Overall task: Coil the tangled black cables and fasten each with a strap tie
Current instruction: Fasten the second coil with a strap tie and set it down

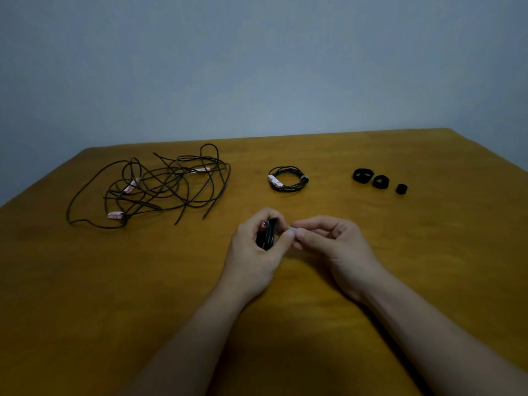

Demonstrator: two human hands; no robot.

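The cable bundle (266, 234) being worked on sits low in the middle of the table (400, 267), gathered into a tight black coil with a reddish tag at its top. The left hand (254, 252) grips it, fingers and thumb curled right round the loops. The right hand (328, 241) meets it from the side, its fingers (300, 232) pinched together on a small pale bit (294, 231) at the bundle's edge. Whether that bit is a strap end or a paper label is too blurred to tell. No strap shows plainly round this bundle, so I judge it coiled but not yet fastened.

Beyond the hands, near the middle of the table, lies a finished coil (288, 179): a neat ring with a white-and-red label on its left side and a dark band on its right, which looks like its tie. That makes one cable done.

To the right of it, well apart, three rolled strap ties (381, 181) wait in a short row, the rightmost the smallest. On the far left sprawls the tangle (160, 187) of loose black cables, with three white-and-red labels (115, 215) showing among the loops; that suggests about three cables left to sort, though the exact number cannot be counted from the knot
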